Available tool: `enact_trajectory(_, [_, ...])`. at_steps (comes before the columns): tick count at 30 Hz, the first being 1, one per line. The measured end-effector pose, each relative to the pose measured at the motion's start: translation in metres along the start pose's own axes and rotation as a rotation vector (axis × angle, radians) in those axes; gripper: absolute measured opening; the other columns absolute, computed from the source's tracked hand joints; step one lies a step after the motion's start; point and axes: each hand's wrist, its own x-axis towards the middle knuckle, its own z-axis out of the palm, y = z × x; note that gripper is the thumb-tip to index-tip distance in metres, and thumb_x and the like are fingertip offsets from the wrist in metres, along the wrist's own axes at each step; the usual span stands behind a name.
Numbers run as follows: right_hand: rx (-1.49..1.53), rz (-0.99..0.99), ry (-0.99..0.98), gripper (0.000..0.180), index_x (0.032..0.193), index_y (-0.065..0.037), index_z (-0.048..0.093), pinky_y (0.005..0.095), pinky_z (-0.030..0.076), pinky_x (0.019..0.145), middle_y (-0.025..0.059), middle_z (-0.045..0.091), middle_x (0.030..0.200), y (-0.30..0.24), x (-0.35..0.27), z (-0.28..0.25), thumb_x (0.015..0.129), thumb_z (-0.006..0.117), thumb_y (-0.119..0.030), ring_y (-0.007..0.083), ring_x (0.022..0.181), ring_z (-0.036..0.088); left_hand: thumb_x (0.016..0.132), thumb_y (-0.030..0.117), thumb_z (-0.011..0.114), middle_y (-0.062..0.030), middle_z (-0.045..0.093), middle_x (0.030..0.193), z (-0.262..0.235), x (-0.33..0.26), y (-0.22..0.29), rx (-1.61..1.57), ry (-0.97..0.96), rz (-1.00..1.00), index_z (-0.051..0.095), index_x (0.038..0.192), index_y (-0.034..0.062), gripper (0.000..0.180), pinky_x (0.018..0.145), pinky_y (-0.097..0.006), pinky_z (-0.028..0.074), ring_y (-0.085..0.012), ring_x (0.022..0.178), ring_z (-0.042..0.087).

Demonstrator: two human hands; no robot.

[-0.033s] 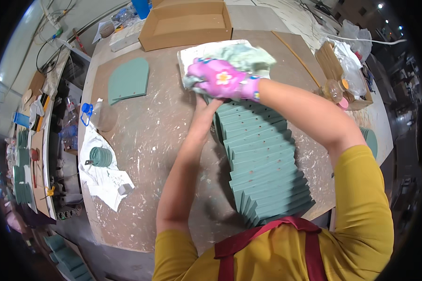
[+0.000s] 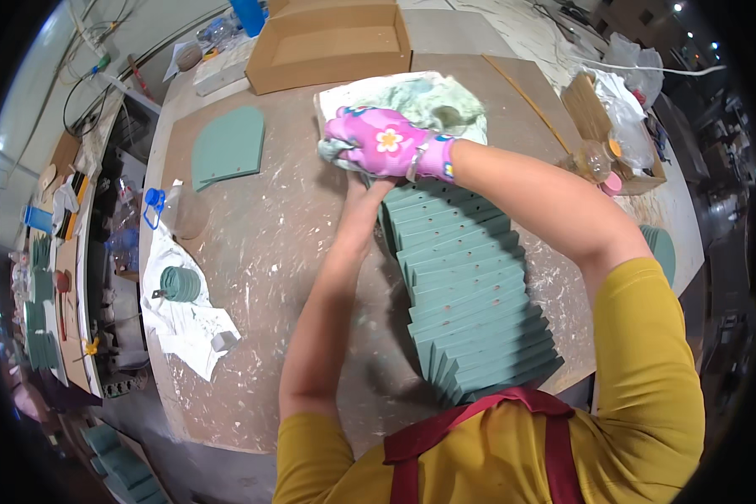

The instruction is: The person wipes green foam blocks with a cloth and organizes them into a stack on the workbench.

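Observation:
My right hand (image 2: 382, 143) wears a pink glove with flowers and is closed on a bunched, pale grey-green cloth (image 2: 332, 151). Directly below it, my bare left hand (image 2: 365, 195) reaches to the far end of a long row of green boards (image 2: 466, 277). Its thumb shows; the other fingers lie hidden behind the glove, and what they grip cannot be made out. The boards stand tilted against one another, with small holes near their upper edges. Behind the glove lies a white cloth with greenish stains (image 2: 445, 105).
One round-topped green board (image 2: 231, 144) lies flat at the far left. A cardboard box (image 2: 332, 63) stands at the back. On the left are a clear bottle (image 2: 189, 210) and a white rag (image 2: 181, 332) under a green roll (image 2: 180, 284). A thin stick (image 2: 525, 101) lies far right.
My gloved right hand has shifted slightly left with the bunched cloth. The stained white cloth behind it is a little more exposed. My left hand stays almost in place.

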Motion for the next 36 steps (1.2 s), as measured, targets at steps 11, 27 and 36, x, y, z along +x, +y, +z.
enact_trajectory(11, [-0.409,0.267,-0.103,0.031,0.112,-0.011,0.062,0.0399,0.052,0.080,0.0144,0.062,0.095,0.096,-0.097,-0.118,0.081,0.065,-0.014,0.0314,0.087,0.065,0.082,0.018,0.070,-0.0186,0.032,0.145,0.005,-0.001,-0.004,-0.109,0.036,0.079,0.006,0.152,0.0044,0.096,0.109,-0.040,0.032,-0.0297,0.131,0.038])
enact_trajectory(27, [-0.088,-0.096,-0.006,0.032,0.115,-0.008,0.056,0.0430,0.052,0.078,0.0150,0.064,0.095,0.070,-0.042,-0.041,0.083,0.059,-0.011,0.0322,0.087,0.066,0.082,0.019,0.070,-0.0182,0.035,0.142,0.000,-0.001,0.000,-0.072,0.000,0.143,0.006,0.153,0.0040,0.097,0.106,-0.037,0.036,-0.0266,0.127,0.042])
enact_trajectory(36, [-0.079,-0.034,0.011,0.018,0.100,-0.010,0.058,0.0447,0.050,0.070,0.0155,0.062,0.090,0.029,0.000,-0.004,0.082,0.058,-0.013,0.0365,0.081,0.063,0.083,0.017,0.069,-0.0189,0.037,0.142,-0.005,-0.006,-0.003,-0.022,0.089,0.023,0.007,0.153,0.0029,0.094,0.104,-0.036,0.038,-0.0254,0.126,0.043])
